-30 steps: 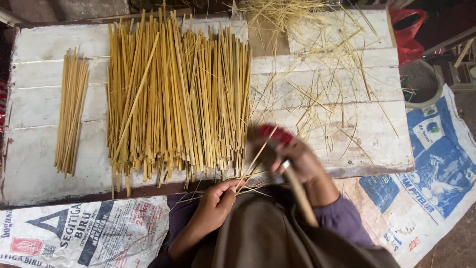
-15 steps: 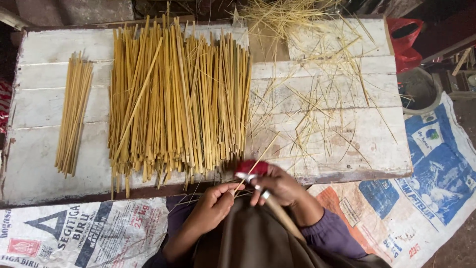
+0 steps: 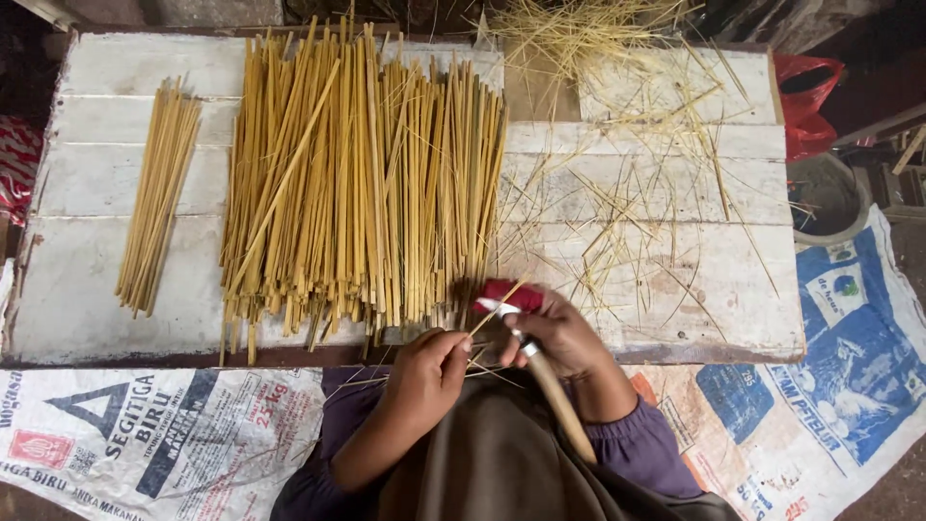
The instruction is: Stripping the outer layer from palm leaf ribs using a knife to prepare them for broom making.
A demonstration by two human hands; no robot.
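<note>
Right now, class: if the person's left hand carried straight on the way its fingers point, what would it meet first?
Probably the right hand, close beside the left hand; both pinch a thin yellow strip. Depth is unclear.

A single head-worn camera looks steeply down, fairly close, over the white plank table (image 3: 675, 318).

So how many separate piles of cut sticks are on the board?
2. A small pile lies at the board's left end; a big pile lies in the middle. Loose shavings on the right are not counted, and may hide stray sticks.
</note>
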